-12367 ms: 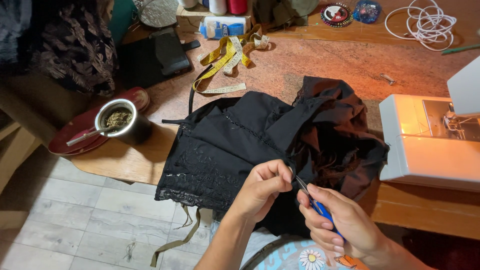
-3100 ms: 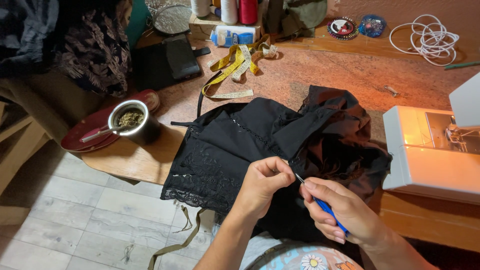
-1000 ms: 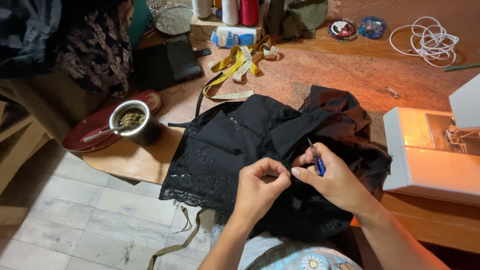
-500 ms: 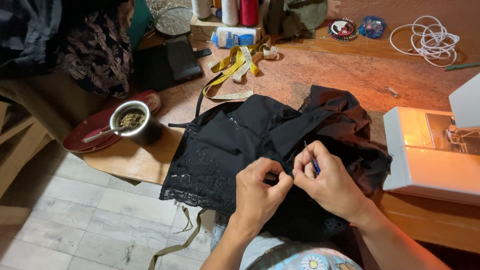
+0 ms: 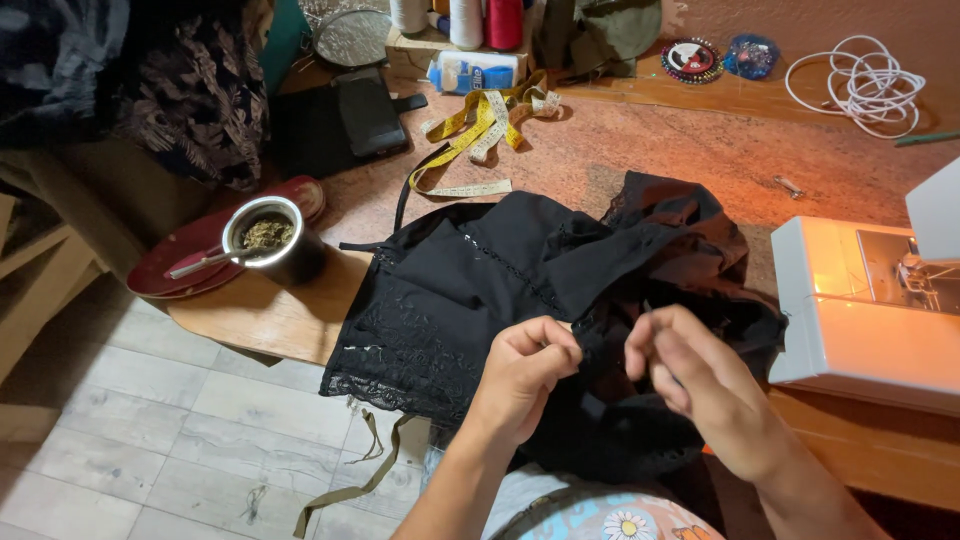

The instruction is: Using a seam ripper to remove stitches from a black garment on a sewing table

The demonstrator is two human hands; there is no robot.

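My left hand (image 5: 528, 365) pinches a little fold of the black dress (image 5: 520, 290), thumb and fingers shut tight on the cloth. My right hand (image 5: 690, 385) is curled up just beside it, right over the cloth, with the fingertips pressed together; I cannot tell if it holds something small or only the cloth. The dress lies in a crumpled heap on the counter (image 5: 270, 315), and its lace edge hangs off the front toward my lap. I think it is soft, thin and light, so it will bend and slide when pulled. The lace looks easy to tear, so the thick seam is the better place to hold. Behind the dress a yellow tape measure (image 5: 480, 130) lies in floppy loops. To the left a round metal cup (image 5: 268, 238) with green bits and a spoon sits on a red plate (image 5: 180, 262). On the right is a hard, smooth, white sewing machine (image 5: 865, 300).
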